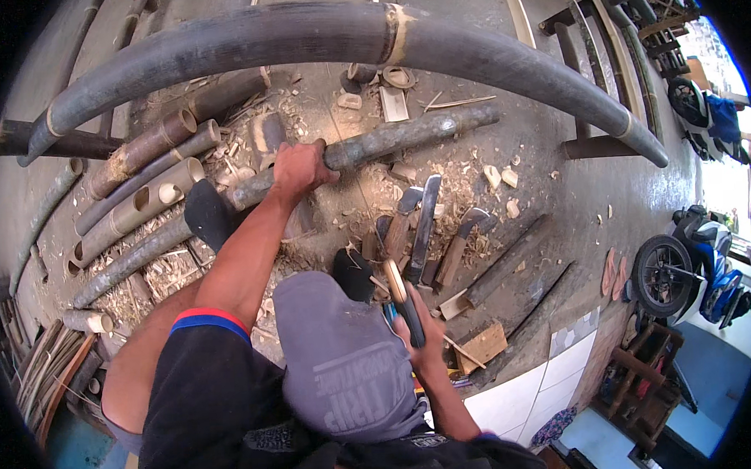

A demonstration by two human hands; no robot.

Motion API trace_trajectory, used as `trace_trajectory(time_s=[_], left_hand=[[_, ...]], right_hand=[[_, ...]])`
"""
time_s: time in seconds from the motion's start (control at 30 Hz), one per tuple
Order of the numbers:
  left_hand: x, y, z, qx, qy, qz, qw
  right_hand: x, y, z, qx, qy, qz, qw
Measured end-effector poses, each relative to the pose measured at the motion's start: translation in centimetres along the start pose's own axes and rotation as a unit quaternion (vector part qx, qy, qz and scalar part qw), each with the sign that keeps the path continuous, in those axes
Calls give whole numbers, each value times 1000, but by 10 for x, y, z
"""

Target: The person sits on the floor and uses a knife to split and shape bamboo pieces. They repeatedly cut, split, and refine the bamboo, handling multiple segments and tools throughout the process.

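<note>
A long grey-green bamboo pole [413,136] lies slantwise across the work area. My left hand [300,169] is closed around its middle, and a dark-covered foot [209,215] rests against it left of that hand. Lower right, my right hand [427,329] grips the black and wood-coloured handle of a handsaw [402,304]. The saw's blade is almost edge-on and hard to make out; whether it touches the pole I cannot tell. Beside the saw lie a long-bladed machete [426,220] and a shorter wooden-handled chopping knife [460,249]. A bamboo block [268,137] sits beneath the pole near my left hand.
A thick dark bamboo rail [300,37] arches across the far side. Several cut bamboo tubes [144,207] lie at left among shavings. Split bamboo [507,262] and a wood block [483,347] lie at right, near white tiles [508,400]. A motorcycle [687,267] stands farther right.
</note>
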State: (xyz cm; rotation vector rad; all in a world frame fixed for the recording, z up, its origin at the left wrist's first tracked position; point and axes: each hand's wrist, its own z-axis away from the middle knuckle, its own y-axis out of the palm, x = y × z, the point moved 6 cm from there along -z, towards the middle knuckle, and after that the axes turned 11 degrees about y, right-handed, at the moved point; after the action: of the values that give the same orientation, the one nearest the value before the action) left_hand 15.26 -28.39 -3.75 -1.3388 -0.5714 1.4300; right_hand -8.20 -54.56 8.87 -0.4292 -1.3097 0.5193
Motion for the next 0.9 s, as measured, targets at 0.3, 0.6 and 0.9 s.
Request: trace_trajectory(time_s=[0.3, 0.6, 0.9], left_hand=[[-6, 6, -5, -25, 12, 23, 999], [7, 3, -7, -24, 6, -17, 1000], [6, -6, -4, -18, -4, -4, 1000]], right_hand=[[35, 56, -128, 14, 13, -35, 999], [11, 0, -9, 22, 19, -16, 999], [20, 34, -65, 23, 40, -23, 999]])
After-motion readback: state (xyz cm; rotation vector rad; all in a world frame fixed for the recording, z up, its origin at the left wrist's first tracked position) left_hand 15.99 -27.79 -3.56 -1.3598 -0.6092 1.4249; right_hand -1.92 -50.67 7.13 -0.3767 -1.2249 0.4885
